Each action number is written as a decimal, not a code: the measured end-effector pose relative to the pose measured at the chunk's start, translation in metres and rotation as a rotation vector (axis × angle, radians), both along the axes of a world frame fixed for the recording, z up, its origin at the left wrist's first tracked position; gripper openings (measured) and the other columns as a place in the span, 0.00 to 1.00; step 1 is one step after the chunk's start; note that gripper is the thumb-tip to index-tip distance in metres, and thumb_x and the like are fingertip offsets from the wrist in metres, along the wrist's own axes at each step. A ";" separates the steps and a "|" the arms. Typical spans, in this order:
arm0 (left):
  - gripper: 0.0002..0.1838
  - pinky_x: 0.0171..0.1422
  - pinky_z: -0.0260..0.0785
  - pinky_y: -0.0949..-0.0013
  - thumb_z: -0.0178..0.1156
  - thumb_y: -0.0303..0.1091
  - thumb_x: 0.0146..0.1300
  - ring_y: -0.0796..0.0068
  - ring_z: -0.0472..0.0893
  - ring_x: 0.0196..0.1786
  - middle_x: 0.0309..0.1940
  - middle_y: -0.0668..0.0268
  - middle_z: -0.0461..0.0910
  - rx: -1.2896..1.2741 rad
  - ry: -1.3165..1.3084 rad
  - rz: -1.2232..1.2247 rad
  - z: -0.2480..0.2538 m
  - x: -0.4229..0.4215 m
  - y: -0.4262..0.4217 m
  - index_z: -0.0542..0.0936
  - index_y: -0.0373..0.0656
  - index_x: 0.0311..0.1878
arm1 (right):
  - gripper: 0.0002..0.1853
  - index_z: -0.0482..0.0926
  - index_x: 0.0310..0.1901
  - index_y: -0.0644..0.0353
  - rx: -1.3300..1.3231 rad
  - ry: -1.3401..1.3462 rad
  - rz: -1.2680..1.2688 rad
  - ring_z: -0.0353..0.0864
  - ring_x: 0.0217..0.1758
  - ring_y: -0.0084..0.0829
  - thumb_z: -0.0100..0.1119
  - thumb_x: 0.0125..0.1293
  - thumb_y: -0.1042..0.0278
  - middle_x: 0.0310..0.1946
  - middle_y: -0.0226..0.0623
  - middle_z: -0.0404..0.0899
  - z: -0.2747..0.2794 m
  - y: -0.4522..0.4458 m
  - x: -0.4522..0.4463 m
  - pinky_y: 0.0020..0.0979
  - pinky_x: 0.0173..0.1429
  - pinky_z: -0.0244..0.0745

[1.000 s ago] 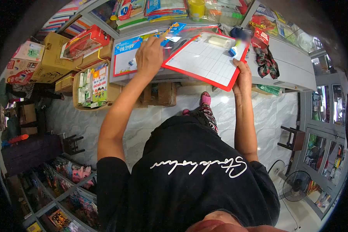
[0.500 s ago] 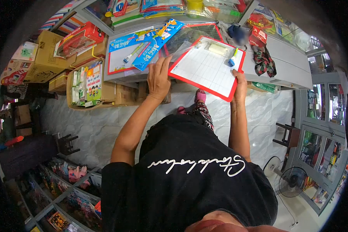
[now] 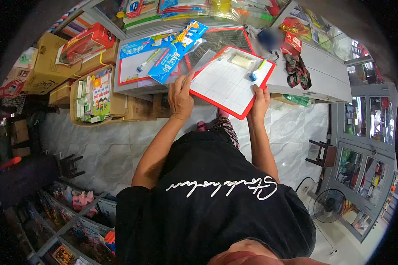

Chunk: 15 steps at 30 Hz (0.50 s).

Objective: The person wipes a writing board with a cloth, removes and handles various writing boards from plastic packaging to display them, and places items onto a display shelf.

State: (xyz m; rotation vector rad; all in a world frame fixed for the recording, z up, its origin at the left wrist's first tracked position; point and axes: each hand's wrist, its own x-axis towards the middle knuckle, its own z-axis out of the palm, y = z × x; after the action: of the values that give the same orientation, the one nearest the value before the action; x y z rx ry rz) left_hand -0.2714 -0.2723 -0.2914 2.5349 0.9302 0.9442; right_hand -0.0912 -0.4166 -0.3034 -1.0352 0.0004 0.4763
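Observation:
A small whiteboard with a red frame and a printed grid is held tilted in front of me. On its face lie a pale eraser block and a blue-and-white marker. My right hand grips the board's near right edge, thumb on top. At the left corner, my left hand has its fingers closed on a clear plastic sleeve beside the board; the fingertips are partly hidden. Just beyond that hand, a second packaged whiteboard with a blue card header lies on the counter.
A black gridded board lies behind on the grey counter. A red box and a patterned cloth sit to the right. An open carton of books stands left. A stool and a fan are at right.
The whiteboard and my right hand have shifted left and slightly toward me. My left hand stays by the board's left corner. The whole view has also shifted a little.

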 end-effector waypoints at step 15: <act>0.32 0.50 0.63 0.60 0.53 0.15 0.45 0.57 0.71 0.43 0.46 0.63 0.71 0.087 -0.048 -0.020 -0.012 -0.003 0.003 0.72 0.46 0.58 | 0.12 0.72 0.46 0.66 -0.085 -0.127 0.001 0.75 0.37 0.22 0.53 0.61 0.74 0.38 0.34 0.77 0.002 -0.003 -0.002 0.24 0.43 0.71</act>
State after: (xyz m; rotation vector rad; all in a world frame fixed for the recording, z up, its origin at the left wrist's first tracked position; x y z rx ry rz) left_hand -0.2745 -0.2697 -0.3035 2.5756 0.8669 1.0567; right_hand -0.0934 -0.4199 -0.3009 -1.1474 -0.0940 0.4139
